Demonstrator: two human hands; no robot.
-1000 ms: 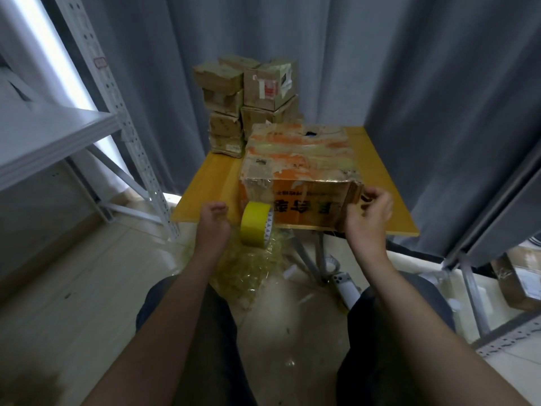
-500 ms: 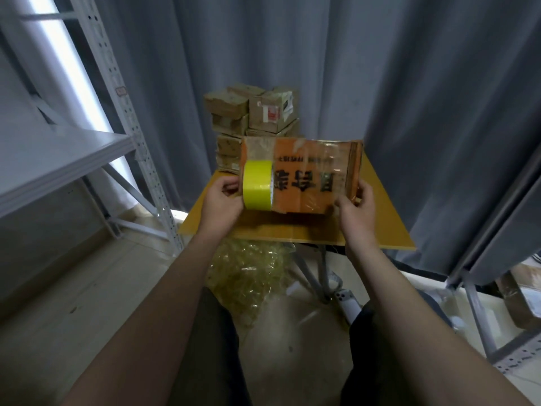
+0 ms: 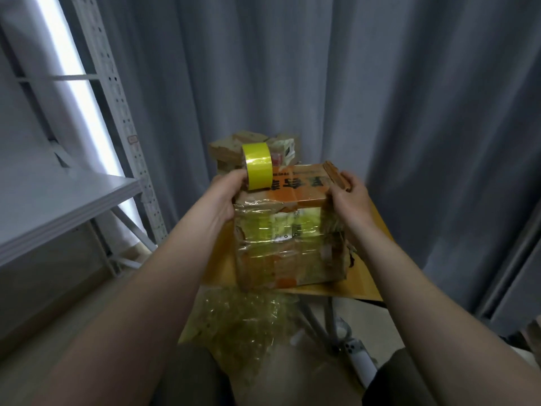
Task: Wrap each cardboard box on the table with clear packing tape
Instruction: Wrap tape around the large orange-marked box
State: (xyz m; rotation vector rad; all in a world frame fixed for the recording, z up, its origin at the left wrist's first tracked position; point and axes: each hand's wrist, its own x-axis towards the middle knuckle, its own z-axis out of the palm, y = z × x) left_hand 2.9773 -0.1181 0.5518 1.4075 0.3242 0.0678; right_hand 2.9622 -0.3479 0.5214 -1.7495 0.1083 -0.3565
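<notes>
Vs prev, box [image 3: 289,250] tipped back; left hand [image 3: 224,197] clamps tape roll [image 3: 259,165], right hand [image 3: 351,197] clamps box.

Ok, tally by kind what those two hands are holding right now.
cardboard box: 1, gripped between left hand and right hand
tape roll: 1, yellow, held by the left hand
Total: 2

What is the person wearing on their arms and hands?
Nothing that shows. The left forearm and right forearm are bare, with no sleeves in view. The left hand and right hand have no gloves, and no watch, bracelet or ring can be seen.
</notes>
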